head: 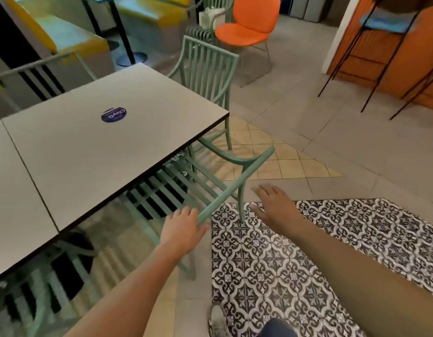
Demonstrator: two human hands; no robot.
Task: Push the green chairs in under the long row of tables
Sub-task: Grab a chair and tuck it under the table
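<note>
Resting on the top rail of the nearest green chair [225,190], the left hand [184,229] has its palm against the lower end of that rail, fingers spread and laid flat rather than curled round it. The right hand [276,207] hangs just to the right of the chair's back leg, fingers splayed wide, touching nothing. The rail is a straight painted bar whose long axis runs diagonally from lower centre of the frame up toward the right. The chair faces the worktop [108,147], its slatted seat already partly under the edge, its curved armrest bowing out toward the right. A second green chair [208,71] stands at the far end of the worktop, upper centre of the frame, its back made of thin vertical slats inside a bent frame, its front tucked against the worktop's corner. The worktop is a row of smooth pale grey slabs with a dark edge band, and a round purple sticker [113,114] lies on the middle of the far slab. Below the hands the floor changes from plain pale tiles to black-and-white patterned tiles [308,251], with a wedge of yellow tiles [283,164] beyond. An orange shell chair [249,23] sits at the top of the frame.
</note>
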